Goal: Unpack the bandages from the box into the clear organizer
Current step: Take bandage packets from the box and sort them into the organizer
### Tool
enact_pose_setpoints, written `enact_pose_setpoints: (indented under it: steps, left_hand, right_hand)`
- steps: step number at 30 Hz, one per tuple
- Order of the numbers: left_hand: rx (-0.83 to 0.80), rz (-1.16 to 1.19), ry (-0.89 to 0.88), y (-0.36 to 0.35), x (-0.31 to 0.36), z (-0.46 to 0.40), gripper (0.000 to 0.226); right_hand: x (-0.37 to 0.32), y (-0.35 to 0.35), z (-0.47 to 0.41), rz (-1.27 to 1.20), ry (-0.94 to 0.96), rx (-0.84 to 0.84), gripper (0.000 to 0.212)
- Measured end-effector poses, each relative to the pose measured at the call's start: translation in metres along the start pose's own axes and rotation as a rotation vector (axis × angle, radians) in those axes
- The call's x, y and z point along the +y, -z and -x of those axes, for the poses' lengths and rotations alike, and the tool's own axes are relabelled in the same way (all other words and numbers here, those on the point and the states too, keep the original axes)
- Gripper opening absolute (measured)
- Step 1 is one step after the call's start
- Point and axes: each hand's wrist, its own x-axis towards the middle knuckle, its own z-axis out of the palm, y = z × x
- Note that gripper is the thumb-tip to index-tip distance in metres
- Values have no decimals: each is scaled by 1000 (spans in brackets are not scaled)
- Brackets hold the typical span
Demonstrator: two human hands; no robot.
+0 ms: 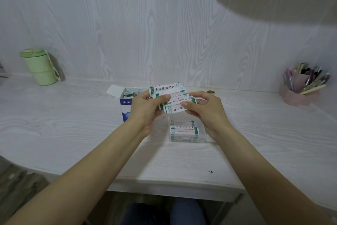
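Desk [73,115] pale matt woodgrain, bandages [171,99] in paper wraps, organizer [201,136] clear glossy plastic, box [125,105] cardboard.

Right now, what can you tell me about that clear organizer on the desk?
The clear organizer is a small, low box of see-through plastic, open on top, standing flat on the white wood-grain desk, right of the blue and white box. Inside lie white packets with green ends, stacked flat. The right hand's wrist hides its far right corner. Neither hand seems to touch it.
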Motion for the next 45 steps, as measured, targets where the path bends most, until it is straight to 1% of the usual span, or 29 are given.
enact_pose_setpoints:
  steps: [6, 9, 12, 14, 19, 23, 28, 30, 32, 35, 39, 45]
  left_hand:
    - [-13, -3, -18, 2, 2, 0, 15]
    - [-12, -37, -48, 1, 2, 1, 15]
    - [-19, -65, -62, -1, 1, 0, 16]
    - [-27, -62, -65, -2, 0, 1, 16]
    - [8, -23, -94, 2, 3, -2, 15]
    - [66, -32, -116, 8, 4, -7, 16]
    - [57, -54, -123, 8, 2, -9, 15]
    - [49, -60, -127, 8, 2, -11, 16]
    - [43, -61, -127, 8, 3, -11, 16]
    - [39, -63, -126, 8, 3, -12, 17]
    - [36, -79, -124, 8, 2, -13, 17]
    - [42, -81, -122, 9, 4, -13, 18]
  right_hand:
    - [2, 3, -1, 23, -25, -4, 27]
    - [4, 4, -1, 50, -12, -42, 25]
    - [4, 3, 0, 76, 9, -74, 29]
    - [4, 3, -1, 109, 18, -77, 31]
    - [6, 11, -4, 156, 43, -50, 26]
    - [11, 22, -12, 344, 26, -25, 19]
    - [22, 19, -27, 645, -5, 13, 20]
    - [24, 16, -31, 792, -4, -17, 20]
    - [23, 11, -34, 937, 6, -84, 19]
    - [24, 4, -37, 1090, 21, -163, 17]
    - [27, -5, -40, 1362, 65, -145, 14]
    - [21, -11, -43, 1540, 94, -189, 15]
